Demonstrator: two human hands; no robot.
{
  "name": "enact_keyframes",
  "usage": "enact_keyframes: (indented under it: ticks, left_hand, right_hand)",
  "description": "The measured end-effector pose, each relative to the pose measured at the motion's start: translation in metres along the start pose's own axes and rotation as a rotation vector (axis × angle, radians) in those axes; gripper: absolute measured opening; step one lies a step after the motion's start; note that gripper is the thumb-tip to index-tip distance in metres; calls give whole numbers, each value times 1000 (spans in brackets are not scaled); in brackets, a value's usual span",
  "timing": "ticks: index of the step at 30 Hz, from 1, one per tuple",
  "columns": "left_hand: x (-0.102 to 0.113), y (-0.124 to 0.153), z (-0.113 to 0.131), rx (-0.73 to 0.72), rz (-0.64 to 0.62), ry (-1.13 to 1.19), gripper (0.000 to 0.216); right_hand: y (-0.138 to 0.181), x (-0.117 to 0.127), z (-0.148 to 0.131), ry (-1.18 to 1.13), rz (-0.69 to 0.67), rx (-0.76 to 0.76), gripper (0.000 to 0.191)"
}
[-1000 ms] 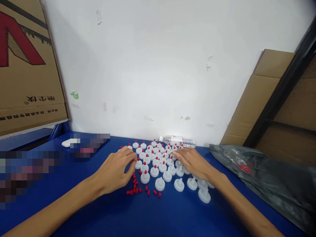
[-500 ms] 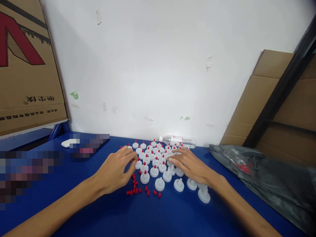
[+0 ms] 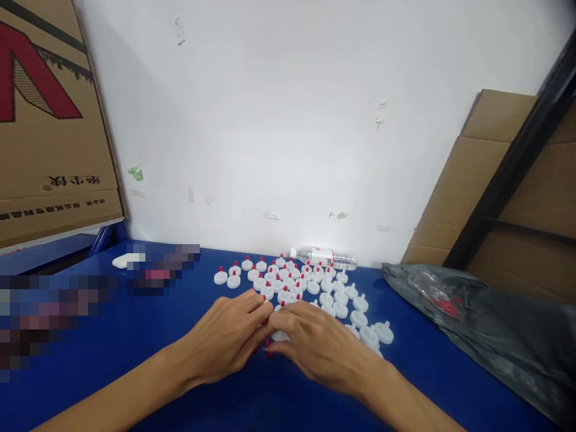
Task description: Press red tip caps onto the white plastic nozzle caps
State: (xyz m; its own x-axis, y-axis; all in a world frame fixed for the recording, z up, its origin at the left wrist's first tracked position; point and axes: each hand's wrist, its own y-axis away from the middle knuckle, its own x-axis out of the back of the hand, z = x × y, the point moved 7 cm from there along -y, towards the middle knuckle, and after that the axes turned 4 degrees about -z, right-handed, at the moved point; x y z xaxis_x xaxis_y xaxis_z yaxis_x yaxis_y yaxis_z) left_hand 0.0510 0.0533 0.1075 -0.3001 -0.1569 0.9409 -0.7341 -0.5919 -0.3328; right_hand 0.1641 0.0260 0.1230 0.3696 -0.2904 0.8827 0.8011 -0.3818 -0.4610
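My left hand (image 3: 238, 330) is closed low over the table, its fingertips meeting those of my right hand. Whatever the left fingers pinch is hidden. My right hand (image 3: 310, 339) curls its fingers and thumb around a white spouted lid (image 3: 281, 336), which is partly covered. Small red caps (image 3: 270, 354) lie under and between the hands, mostly hidden. Beyond them stand several round white lids with red caps on their spouts, such as the capped lid (image 3: 284, 295). To the right are several white lids with bare spouts, among them the bare lid (image 3: 359, 318).
A clear plastic bottle (image 3: 321, 257) lies against the wall behind the lids. On the right is a dark grey plastic bag (image 3: 477, 324) with a clear bag of red pieces (image 3: 443, 306) on it. A white object (image 3: 121, 260) sits at the back left of the blue table (image 3: 148, 324).
My right hand has moved left and toward me, from over the lids to meet my left hand. My left hand has shifted right and nearer, uncovering capped lids at the left.
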Motion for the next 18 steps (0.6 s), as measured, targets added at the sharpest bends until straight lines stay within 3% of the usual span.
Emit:
enact_keyframes:
  ticks: [3, 5, 8, 11, 15, 18]
  left_hand:
    - [3, 2, 2, -65, 15, 15, 22]
    - [15, 3, -9, 6, 116, 75, 30]
    - [29, 4, -33, 170, 191, 99, 39]
    - [29, 2, -46, 243, 90, -12, 33]
    - [16, 1, -46, 238, -60, -50, 21]
    - [10, 2, -43, 227, -91, -47, 17]
  right_hand:
    - [0, 5, 0, 44, 0, 70, 13]
    - [5, 15, 16, 41, 2, 59, 19]
    - [21, 31, 65, 17, 28, -213, 15]
    - [38, 30, 105, -59, -16, -448, 27]
    - [41, 12, 111, -139, -141, -408, 45]
    - [40, 8, 107, -143, -166, -384, 49]
